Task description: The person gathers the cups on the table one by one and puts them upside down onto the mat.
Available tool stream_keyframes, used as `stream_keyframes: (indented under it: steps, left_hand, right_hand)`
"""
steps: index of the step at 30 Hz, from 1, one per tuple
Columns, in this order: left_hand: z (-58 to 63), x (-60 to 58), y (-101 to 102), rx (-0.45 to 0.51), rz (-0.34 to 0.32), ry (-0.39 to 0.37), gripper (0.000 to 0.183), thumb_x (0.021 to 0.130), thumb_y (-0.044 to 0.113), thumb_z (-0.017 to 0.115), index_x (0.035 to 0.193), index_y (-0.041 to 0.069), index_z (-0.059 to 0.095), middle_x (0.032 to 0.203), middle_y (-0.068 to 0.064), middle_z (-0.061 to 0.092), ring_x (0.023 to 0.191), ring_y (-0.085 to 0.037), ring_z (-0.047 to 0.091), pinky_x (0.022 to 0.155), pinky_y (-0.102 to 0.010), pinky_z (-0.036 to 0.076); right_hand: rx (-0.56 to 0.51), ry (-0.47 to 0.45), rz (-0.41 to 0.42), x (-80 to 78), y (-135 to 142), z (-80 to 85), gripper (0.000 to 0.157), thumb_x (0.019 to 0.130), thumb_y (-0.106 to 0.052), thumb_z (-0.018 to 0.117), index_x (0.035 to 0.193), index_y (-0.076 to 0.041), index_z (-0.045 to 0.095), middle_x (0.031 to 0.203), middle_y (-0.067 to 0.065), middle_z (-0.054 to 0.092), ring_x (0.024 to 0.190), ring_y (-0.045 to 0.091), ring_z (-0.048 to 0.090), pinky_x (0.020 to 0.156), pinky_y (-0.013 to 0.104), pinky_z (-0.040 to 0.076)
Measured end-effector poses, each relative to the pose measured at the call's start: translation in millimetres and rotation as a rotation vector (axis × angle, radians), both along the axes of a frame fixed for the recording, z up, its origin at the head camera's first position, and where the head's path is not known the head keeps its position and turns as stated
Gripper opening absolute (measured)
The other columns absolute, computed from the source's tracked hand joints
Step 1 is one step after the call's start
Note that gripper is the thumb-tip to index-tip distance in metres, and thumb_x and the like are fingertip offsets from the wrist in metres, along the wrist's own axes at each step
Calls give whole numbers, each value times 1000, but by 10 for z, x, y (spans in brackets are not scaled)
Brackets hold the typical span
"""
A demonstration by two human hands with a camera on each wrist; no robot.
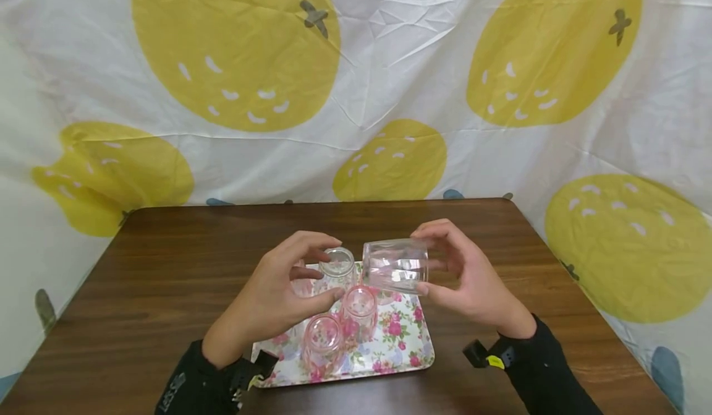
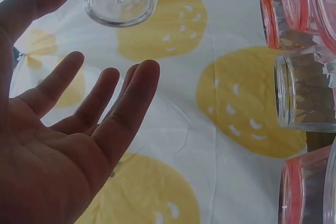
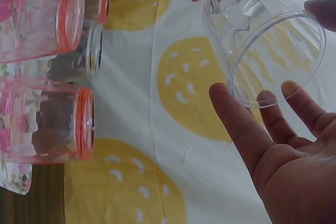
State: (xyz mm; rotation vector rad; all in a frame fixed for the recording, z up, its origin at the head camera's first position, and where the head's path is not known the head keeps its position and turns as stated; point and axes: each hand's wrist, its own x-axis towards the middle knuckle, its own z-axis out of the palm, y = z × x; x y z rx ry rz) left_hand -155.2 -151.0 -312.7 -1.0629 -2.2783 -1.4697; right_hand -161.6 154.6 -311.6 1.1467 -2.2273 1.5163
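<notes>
My right hand [image 1: 473, 282] pinches a clear glass [image 1: 395, 266] by its rim, thumb on one side and fingers on the other. The glass lies sideways in the air above the tray, its mouth toward the right palm [image 3: 299, 166] and its base toward my left hand. My left hand [image 1: 280, 288] is spread with bent fingers and holds nothing; the left wrist view shows a gap between its fingers [image 2: 128, 111] and the glass base [image 2: 121, 1]. Below stand a clear glass [image 1: 337, 263] and pink glasses [image 1: 324, 341], upside down on a floral tray [image 1: 408, 359].
The tray sits on a dark wooden table [image 1: 183, 279]. A white cloth [image 1: 400, 75] with yellow fruit prints hangs behind the table. Another pink glass [image 1: 302, 286] is partly hidden behind the left fingers. Both wrists wear dark straps with small devices.
</notes>
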Motion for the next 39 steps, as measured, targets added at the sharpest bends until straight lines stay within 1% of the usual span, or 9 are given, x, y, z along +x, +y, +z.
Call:
stream_keyframes:
  steps: [3, 9, 18, 21, 27, 33, 35, 39]
  left_hand:
    - [-1, -3, 6, 11, -12, -13, 57, 77, 10, 84, 128, 13, 59, 125, -4, 60, 105, -15, 60, 80, -41, 62]
    - [-10, -3, 9, 8, -23, -37, 57, 76, 12, 84, 128, 14, 58, 126, -2, 58, 107, -13, 59, 81, -39, 62]
    - [-14, -51, -11, 62, -78, -75, 58, 78, 12, 84, 129, 10, 57, 127, -9, 59, 107, -21, 61, 82, -42, 62]
    - [-10, -64, -19, 78, -93, -85, 58, 78, 11, 83, 130, 9, 57, 127, -10, 59, 107, -21, 61, 83, -42, 61]
    - [-5, -79, -23, 94, -122, -115, 59, 78, 10, 83, 131, 9, 56, 124, -10, 60, 106, -21, 62, 83, -42, 62]
    - [-9, -80, -23, 111, -139, -128, 59, 79, 7, 82, 131, 5, 55, 125, -12, 59, 106, -22, 62, 83, -43, 62]
    - [-7, -78, -22, 123, -143, -132, 59, 79, 6, 82, 132, 4, 55, 126, -13, 59, 106, -23, 62, 83, -43, 62]
    - [-1, -70, -20, 140, -148, -134, 59, 79, 5, 81, 132, 5, 55, 128, -14, 58, 106, -24, 61, 83, -42, 62]
  right_hand:
    - [-5, 10, 25, -1, -52, 14, 63, 72, 15, 74, 129, 2, 50, 127, 20, 48, 113, 31, 56, 87, 28, 59]
    - [-24, -5, 63, -7, -138, 33, 63, 73, 16, 73, 129, 4, 49, 127, 23, 47, 112, 31, 57, 87, 32, 60]
    - [-39, 11, 80, -36, -258, 38, 62, 72, 16, 72, 129, 6, 48, 126, 27, 47, 112, 32, 57, 87, 32, 60]
    - [-44, 9, 88, -39, -300, 45, 62, 72, 15, 71, 129, 6, 48, 126, 26, 47, 112, 32, 57, 87, 34, 60]
    - [-62, 1, 122, -59, -370, 46, 62, 72, 15, 70, 128, 9, 46, 125, 29, 46, 112, 34, 57, 87, 37, 60]
    - [-75, -5, 134, -72, -414, 29, 62, 72, 15, 70, 129, 8, 46, 125, 28, 46, 112, 34, 58, 86, 37, 61]
    - [-79, -5, 139, -73, -428, 26, 61, 72, 15, 70, 128, 9, 46, 125, 30, 45, 111, 34, 58, 86, 36, 61]
    - [-79, 3, 137, -73, -453, 24, 61, 72, 15, 70, 128, 9, 46, 125, 28, 46, 111, 33, 58, 87, 33, 60]
